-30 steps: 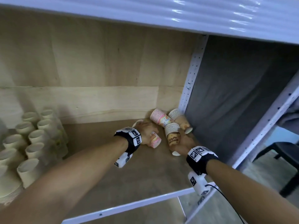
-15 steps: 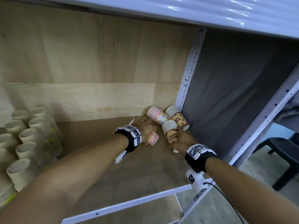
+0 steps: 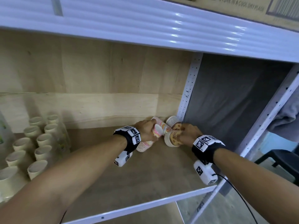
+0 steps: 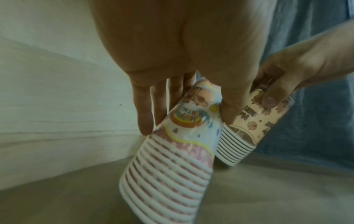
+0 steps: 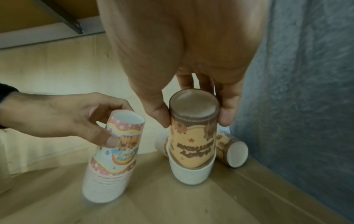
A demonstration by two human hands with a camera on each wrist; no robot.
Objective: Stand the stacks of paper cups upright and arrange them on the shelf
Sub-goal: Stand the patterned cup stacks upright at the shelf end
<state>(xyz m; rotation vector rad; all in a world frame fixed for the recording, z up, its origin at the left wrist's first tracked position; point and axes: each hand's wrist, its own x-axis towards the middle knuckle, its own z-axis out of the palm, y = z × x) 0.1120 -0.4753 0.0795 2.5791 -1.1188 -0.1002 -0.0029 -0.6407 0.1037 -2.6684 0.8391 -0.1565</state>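
Observation:
A pink birthday-print stack of paper cups is tilted mouth-down on the wooden shelf. My left hand grips its upper end between thumb and fingers. A brown-and-orange stack leans beside it, also base-up. My right hand pinches that stack near its base. The pink stack stands just to its left. Behind them two more stacks lie on their sides in the back right corner, one pink and one brown.
Several upright stacks of cream cups fill the shelf's left end. A white perforated post and a grey cloth wall close the right side. The white front rail edges the shelf. A black chair stands outside at right.
Both hands have tipped their stacks up from lying flat to mouth-down and tilted. The hands have moved closer to the back corner.

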